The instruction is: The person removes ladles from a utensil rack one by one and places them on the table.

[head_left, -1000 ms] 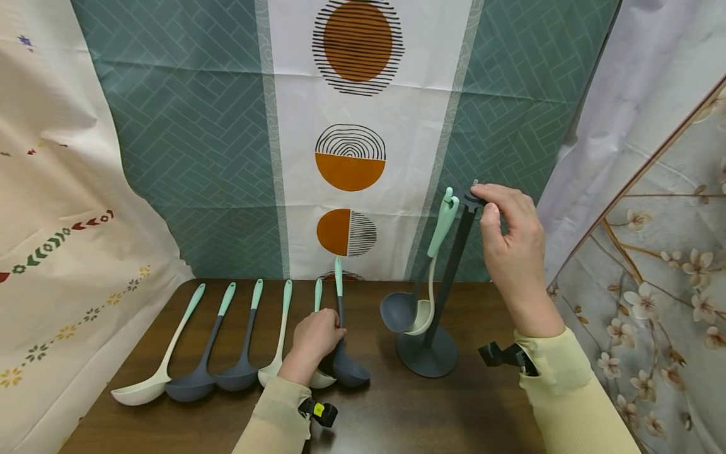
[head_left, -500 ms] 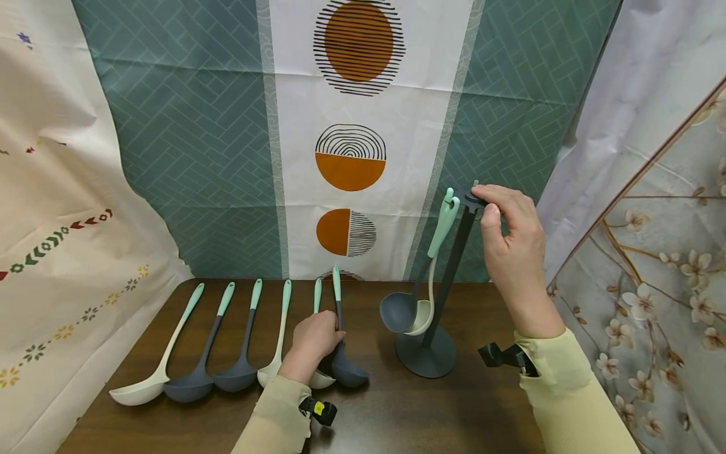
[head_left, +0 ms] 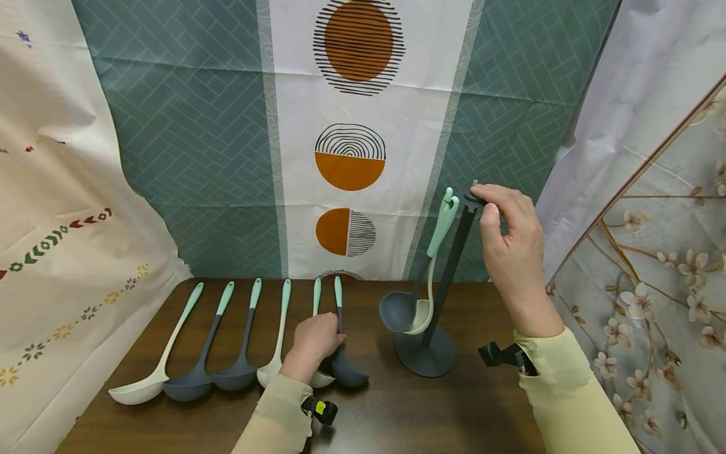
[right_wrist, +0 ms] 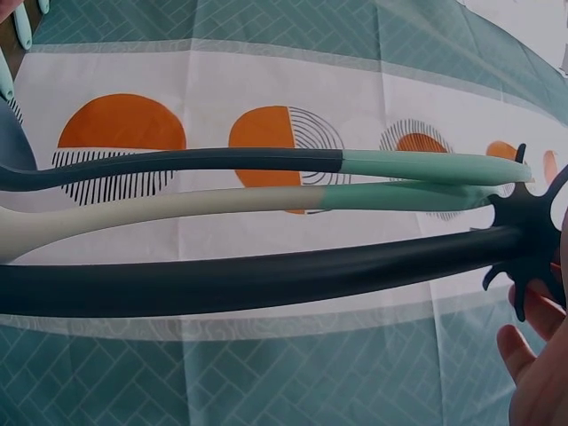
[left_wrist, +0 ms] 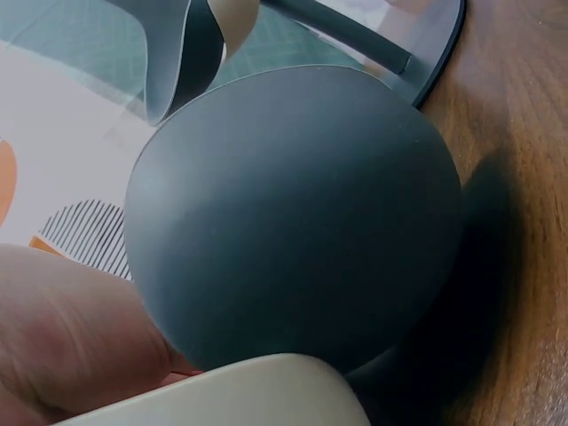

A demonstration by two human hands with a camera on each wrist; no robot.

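Observation:
In the head view my left hand (head_left: 314, 340) grips the shaft of a dark grey ladle (head_left: 348, 372) with a mint handle, low over the table. Its round bowl (left_wrist: 293, 213) fills the left wrist view. A cream ladle (head_left: 323, 379) lies partly hidden under that hand. My right hand (head_left: 513, 252) holds the hooked top of a dark utensil stand (head_left: 450, 277), with thumb and fingers about the hook disc in the right wrist view. From the hooks hang a grey ladle (head_left: 397, 311) and a cream ladle (head_left: 421, 317), both mint-handled.
Left of my left hand, several more mint-handled ladles lie in a row, from a cream ladle (head_left: 136, 392) to another cream one (head_left: 269, 372). The wooden table (head_left: 386, 416) ends at a patterned cloth (head_left: 227, 157) behind. Floral fabric (head_left: 635, 328) hangs on the right.
The handle end of the grey ladle in my left hand has come down from above the table's back edge to about level with the neighbouring handle. The right hand and the stand stay nearly still.

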